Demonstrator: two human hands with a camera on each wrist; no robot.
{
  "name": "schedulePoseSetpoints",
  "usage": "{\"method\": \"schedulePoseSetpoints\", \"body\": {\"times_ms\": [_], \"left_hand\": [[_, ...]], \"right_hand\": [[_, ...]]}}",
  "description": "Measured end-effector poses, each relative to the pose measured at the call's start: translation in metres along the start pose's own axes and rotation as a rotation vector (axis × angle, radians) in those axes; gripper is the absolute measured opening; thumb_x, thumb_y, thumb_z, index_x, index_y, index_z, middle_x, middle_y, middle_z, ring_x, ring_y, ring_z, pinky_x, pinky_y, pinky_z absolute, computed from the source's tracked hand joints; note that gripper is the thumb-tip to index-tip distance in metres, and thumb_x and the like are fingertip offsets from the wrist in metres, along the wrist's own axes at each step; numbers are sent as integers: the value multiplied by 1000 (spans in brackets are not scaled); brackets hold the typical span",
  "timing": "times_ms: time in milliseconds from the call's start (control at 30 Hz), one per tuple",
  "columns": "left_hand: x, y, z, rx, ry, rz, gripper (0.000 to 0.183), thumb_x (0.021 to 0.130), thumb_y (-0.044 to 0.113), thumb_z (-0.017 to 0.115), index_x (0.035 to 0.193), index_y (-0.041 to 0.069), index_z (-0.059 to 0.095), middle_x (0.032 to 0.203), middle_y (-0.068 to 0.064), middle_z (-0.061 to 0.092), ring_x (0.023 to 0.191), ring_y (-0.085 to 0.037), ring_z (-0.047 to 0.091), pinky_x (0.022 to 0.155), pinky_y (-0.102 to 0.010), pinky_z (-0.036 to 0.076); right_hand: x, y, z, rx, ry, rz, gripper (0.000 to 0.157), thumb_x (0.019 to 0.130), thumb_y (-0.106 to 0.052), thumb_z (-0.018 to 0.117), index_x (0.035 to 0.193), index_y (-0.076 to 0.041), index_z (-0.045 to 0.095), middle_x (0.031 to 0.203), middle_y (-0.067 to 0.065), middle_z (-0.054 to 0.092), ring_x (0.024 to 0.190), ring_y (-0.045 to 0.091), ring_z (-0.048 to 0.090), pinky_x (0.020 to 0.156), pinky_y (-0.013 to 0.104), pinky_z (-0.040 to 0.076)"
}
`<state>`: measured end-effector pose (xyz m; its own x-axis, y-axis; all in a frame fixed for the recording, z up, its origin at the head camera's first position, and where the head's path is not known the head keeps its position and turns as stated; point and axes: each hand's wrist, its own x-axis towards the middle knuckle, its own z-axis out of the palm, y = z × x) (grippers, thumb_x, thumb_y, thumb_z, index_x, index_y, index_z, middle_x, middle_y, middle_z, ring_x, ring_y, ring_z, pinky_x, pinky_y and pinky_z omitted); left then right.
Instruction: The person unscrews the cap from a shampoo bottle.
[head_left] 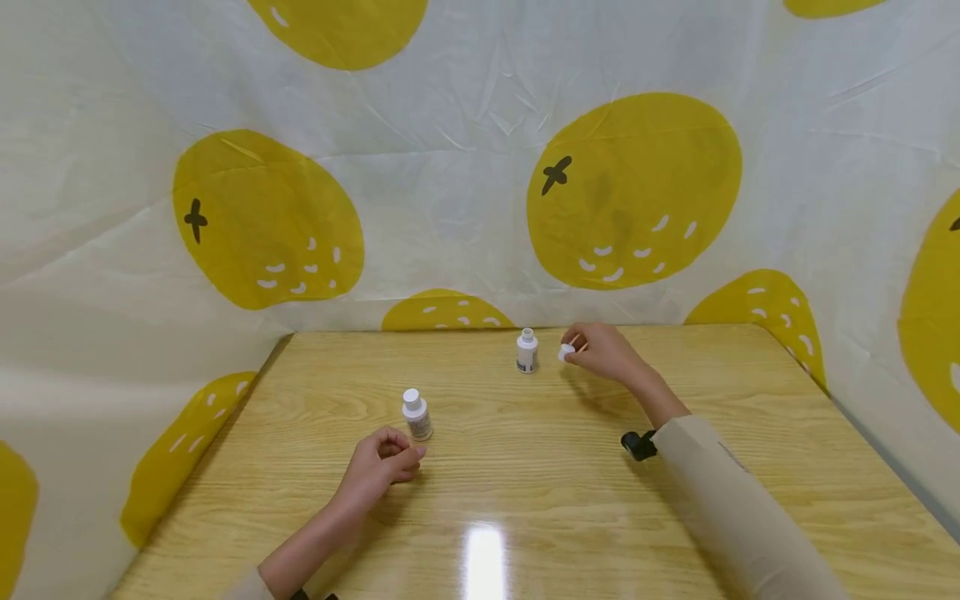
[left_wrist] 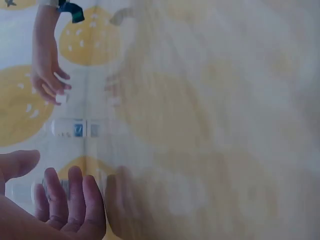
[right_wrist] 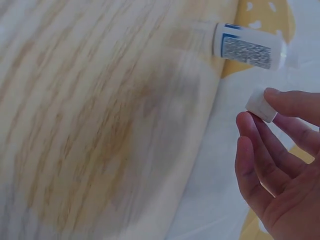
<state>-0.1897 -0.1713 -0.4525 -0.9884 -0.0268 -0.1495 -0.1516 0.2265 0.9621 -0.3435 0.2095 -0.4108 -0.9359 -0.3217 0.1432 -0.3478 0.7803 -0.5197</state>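
My right hand (head_left: 603,352) pinches a small white bottle cap (right_wrist: 261,105) between thumb and fingertips, held above the table. Just left of it stands an upright white bottle (head_left: 527,353) with its neck uncovered; a label with a blue edge and a printed block shows in the right wrist view. Nearer to me on the left, a second white bottle (head_left: 417,417) stands upright with its cap on. Close in front of this bottle is my left hand (head_left: 381,463), its fingers loosely bent and its thumb apart from them, with nothing held.
Both bottles stand on a glossy wood-grain table (head_left: 570,500). A white cloth (head_left: 442,217) with large yellow fruit shapes hangs along the table's back and sides. On the right wrist sits a black camera (head_left: 639,446).
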Motion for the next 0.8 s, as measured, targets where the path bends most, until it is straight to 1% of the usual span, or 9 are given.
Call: {"method": "schedulePoseSetpoints", "body": {"times_ms": [67,133,200,267,333,400,467,533,800], "left_hand": [[4,0,-5,29,26,0,36,92,18,78,114,-1,57,97,-11,67,87,-22,71,79,-39,64],[7,0,-9,80,39,16,44,92,19,79,125,1,56,107,-14,67,93,-24,71,81,-40,63],[11,0,-12,142,43,46,54,91,20,80,135,3,53,121,-18,65,104,-28,71,86,-42,63],[14,0,-13,186,39,85,63,90,20,82,143,7,51,135,-21,61,118,-35,67,95,-45,61],[18,0,-13,194,32,117,68,89,19,83,148,9,49,143,-21,58,129,-40,61,103,-49,57],[22,1,-12,177,18,140,71,89,17,83,150,9,48,149,-21,54,136,-42,56,110,-51,52],[25,1,-11,161,9,146,71,89,15,82,151,9,48,152,-20,52,140,-42,53,114,-51,49],[27,2,-9,160,7,147,69,89,13,82,150,9,49,153,-19,52,141,-42,52,115,-52,48],[34,4,-5,173,10,143,61,90,12,82,144,9,56,145,-20,59,135,-43,57,109,-53,53]], "right_hand": [[5,3,3,-11,-8,0,30,95,-17,73,120,-1,69,109,19,74,99,33,70,85,48,59],[9,6,6,-20,-12,3,30,94,-17,74,118,0,70,107,19,74,98,32,70,85,48,59],[13,7,9,-31,-17,6,28,92,-16,75,115,1,70,105,18,75,95,31,69,84,48,59],[15,8,11,-39,-23,15,27,91,-16,76,111,1,71,102,17,74,94,31,69,84,47,58],[17,10,14,-38,-31,25,25,90,-16,77,109,0,71,102,17,74,94,31,69,83,47,58],[19,12,16,-35,-37,30,24,90,-15,77,108,0,71,102,17,75,95,31,70,83,47,58],[20,13,18,-31,-41,38,24,90,-14,77,108,-1,71,103,17,75,96,32,70,83,47,58],[22,15,20,-32,-46,41,24,90,-14,77,108,-2,71,104,17,75,98,32,70,83,48,58],[27,18,22,-62,-58,44,24,87,-17,81,105,-4,71,101,16,76,95,30,70,81,46,57]]}}
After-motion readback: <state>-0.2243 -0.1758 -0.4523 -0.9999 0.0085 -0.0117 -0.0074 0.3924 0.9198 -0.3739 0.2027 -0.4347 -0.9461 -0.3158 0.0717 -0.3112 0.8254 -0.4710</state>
